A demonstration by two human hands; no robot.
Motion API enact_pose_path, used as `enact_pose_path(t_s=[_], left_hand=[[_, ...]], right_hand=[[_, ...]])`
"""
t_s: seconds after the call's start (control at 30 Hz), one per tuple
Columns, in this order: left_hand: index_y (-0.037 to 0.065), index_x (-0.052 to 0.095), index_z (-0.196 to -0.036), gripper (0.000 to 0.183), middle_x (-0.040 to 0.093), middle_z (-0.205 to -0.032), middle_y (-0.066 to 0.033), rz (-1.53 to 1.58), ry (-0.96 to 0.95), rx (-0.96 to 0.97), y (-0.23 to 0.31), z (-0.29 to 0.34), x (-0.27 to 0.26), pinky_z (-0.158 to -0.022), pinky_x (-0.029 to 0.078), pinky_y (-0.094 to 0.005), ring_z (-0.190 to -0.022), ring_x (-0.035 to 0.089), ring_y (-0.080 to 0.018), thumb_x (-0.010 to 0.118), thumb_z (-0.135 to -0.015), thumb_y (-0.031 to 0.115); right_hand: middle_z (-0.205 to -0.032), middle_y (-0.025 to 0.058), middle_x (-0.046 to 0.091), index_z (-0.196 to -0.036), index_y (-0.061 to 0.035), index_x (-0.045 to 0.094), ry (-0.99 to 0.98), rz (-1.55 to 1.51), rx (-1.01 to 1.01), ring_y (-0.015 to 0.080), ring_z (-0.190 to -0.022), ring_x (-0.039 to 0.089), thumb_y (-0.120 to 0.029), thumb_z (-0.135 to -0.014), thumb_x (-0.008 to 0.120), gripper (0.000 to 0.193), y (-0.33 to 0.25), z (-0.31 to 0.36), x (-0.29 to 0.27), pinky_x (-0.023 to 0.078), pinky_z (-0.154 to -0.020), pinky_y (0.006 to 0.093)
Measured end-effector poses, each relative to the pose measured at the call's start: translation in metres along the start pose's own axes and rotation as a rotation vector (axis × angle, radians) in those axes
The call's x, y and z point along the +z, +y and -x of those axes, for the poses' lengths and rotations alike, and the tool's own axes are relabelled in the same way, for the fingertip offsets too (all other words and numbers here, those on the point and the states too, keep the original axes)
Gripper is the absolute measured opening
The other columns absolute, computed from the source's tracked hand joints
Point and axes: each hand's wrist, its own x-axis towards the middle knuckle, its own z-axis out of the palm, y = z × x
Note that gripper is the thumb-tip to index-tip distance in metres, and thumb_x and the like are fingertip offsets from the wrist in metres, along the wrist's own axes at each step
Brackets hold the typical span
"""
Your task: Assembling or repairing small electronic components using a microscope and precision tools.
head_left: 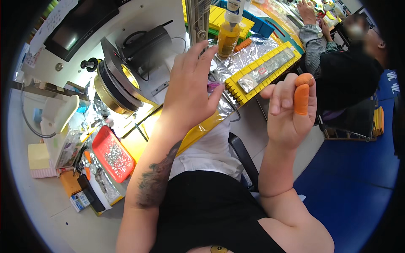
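Note:
My left hand [189, 86] reaches over the bench with its fingers stretched out and spread, back of the hand up. Its fingertips are near a metal post [197, 21] and a bottle of amber liquid [228, 39]. Close to the thumb shows a small purple thing [214, 86], partly hidden by the hand. My right hand [291, 107] is raised beside a yellow toothed tray [236, 88]. Orange finger cots cover its thumb and forefinger, which are pinched together. Whatever may be between those tips is too small to make out.
A round machine part with a lit ring [120, 88] stands at the left, below a black screen [80, 27]. A red tray [98, 145] holds small metal pieces. At the far right another person [346, 71] works at the bench. A black chair armrest [244, 156] is beside me.

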Motion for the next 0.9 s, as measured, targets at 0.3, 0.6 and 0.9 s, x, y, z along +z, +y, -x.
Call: enact_pose_path(t_s=[0.3, 0.6, 0.9], left_hand=[[0.001, 0.036, -0.151, 0.087, 0.052, -0.138, -0.022, 0.199, 0.099, 0.019, 0.0, -0.033, 0.029, -0.106, 0.04, -0.0467, -0.118, 0.05, -0.0425, 0.078, -0.076, 0.013], [-0.006, 0.035, -0.149, 0.087, 0.029, -0.155, -0.0337, -0.04, -0.08, 0.066, 0.051, -0.006, -0.017, -0.111, 0.035, -0.0526, -0.128, 0.041, -0.0511, 0.077, -0.076, 0.014], [0.003, 0.018, -0.159, 0.101, 0.035, -0.152, -0.0278, -0.076, 0.044, 0.109, 0.062, -0.009, -0.055, -0.106, 0.039, -0.0529, -0.128, 0.045, -0.0464, 0.078, -0.079, 0.018]], right_hand=[[-0.074, 0.004, 0.051, -0.113, -0.0014, 0.056, -0.038, 0.211, -0.243, 0.0121, -0.059, 0.046, -0.015, -0.104, 0.056, 0.016, -0.022, -0.035, 0.02, 0.049, -0.068, 0.0349], [-0.083, 0.0104, 0.066, -0.106, 0.0009, 0.058, -0.439, 0.292, -0.162, 0.0174, -0.068, 0.065, -0.015, -0.103, 0.058, 0.017, -0.038, -0.154, 0.126, 0.054, -0.064, 0.0288], [-0.068, 0.0083, 0.065, -0.096, 0.0019, 0.064, -0.24, 0.212, -0.143, 0.0098, -0.053, 0.054, -0.012, -0.098, 0.057, 0.015, -0.067, -0.272, 0.215, 0.045, -0.053, 0.0257]])
